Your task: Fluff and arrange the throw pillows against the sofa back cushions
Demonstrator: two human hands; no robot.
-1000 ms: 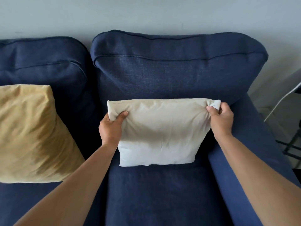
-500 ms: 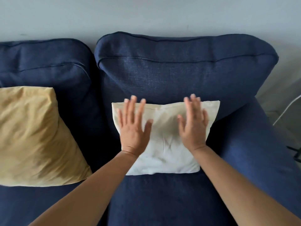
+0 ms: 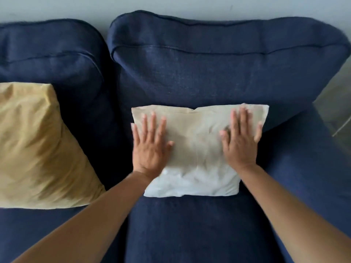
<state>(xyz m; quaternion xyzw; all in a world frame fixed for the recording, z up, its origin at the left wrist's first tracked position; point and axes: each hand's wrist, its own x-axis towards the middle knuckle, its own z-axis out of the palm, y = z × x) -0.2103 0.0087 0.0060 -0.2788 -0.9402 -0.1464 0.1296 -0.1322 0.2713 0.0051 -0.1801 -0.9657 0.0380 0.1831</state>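
Pale grey wall (image 3: 57, 6) runs across the top of the frame, with a strip of floor (image 3: 334, 103) showing at the right edge. Below it, item one: your navy sofa, with two back cushions side by side, the left back cushion (image 3: 47, 59) in the upper left and the larger right back cushion (image 3: 218, 63) filling the upper centre and right. Item two: navy seat cushion (image 3: 199, 230), lower centre, with the sofa's right armrest (image 3: 311, 168) beside it. Item three: mustard-yellow throw pillow (image 3: 38, 149), left of the frame, standing tilted against the left back cushion, its lower edge on the seat. Item four: cream throw pillow (image 3: 197, 145), centre of the frame, leaning against the lower part of the right back cushion, bottom edge resting on the seat cushion, its fabric creased and its top edge dented near the middle. Item five: your left hand (image 3: 150, 147), palm flat on the left half of the cream pillow, fingers extended and spread, gripping nothing. Item six: your right hand (image 3: 240, 143), palm flat on the right half of the same pillow, fingers likewise straight and splayed, fingertips near its top edge. Both hands are slightly blurred. Your two bare forearms enter from the lower corners of the frame.
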